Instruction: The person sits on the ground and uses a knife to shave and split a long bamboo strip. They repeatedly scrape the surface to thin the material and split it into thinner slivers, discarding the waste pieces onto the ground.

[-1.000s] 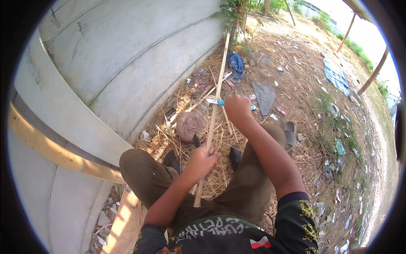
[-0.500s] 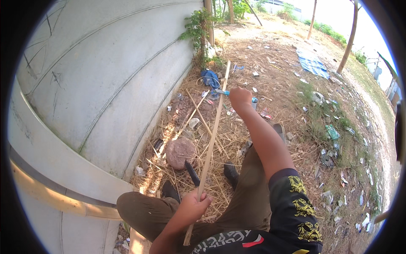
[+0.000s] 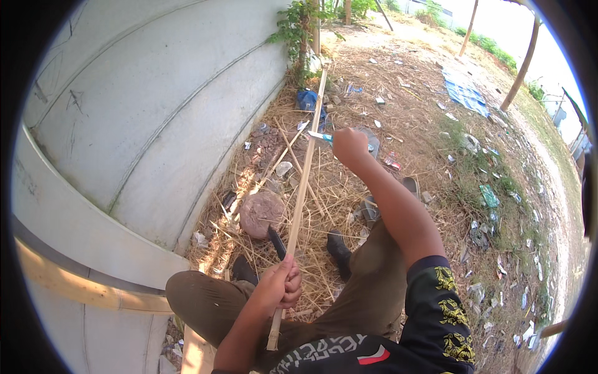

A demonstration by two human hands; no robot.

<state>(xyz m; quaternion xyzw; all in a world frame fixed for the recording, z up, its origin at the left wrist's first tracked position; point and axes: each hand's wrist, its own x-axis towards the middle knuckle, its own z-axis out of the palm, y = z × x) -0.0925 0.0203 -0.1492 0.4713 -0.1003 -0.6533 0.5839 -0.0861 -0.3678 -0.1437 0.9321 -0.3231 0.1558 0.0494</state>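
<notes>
I see a person sitting with knees spread and a long pale strip (image 3: 302,193) between them. The strip starts low, in front of the shirt (image 3: 336,355), and slants up and away, a bit to the right. Its far end is over near the leafy plant (image 3: 300,47) by the wall (image 3: 168,106).

The left grip (image 3: 279,285) is closed around the strip, near its low end. A short bit of the strip pokes out below the fingers. The right grip (image 3: 350,148) is higher up, just to the right of the strip, and it is shut tight on a small knife (image 3: 320,136). The knife has a blue handle and a light blade, and the blade lies across the strip. I can't tell if it cuts in.

On the ground, left of the strip, is a round, brownish-pink stone (image 3: 262,214). A long black thing (image 3: 277,243) has its tip at the stone's edge and slants down toward the left grip. One dark shoe (image 3: 245,270) is on each side of the strip. Dry straw (image 3: 317,274) is all around them. A blue bag or cloth (image 3: 306,100) lies beside the strip's far part. Far off to the right, a blue and white sheet (image 3: 465,93) lies flat.
</notes>
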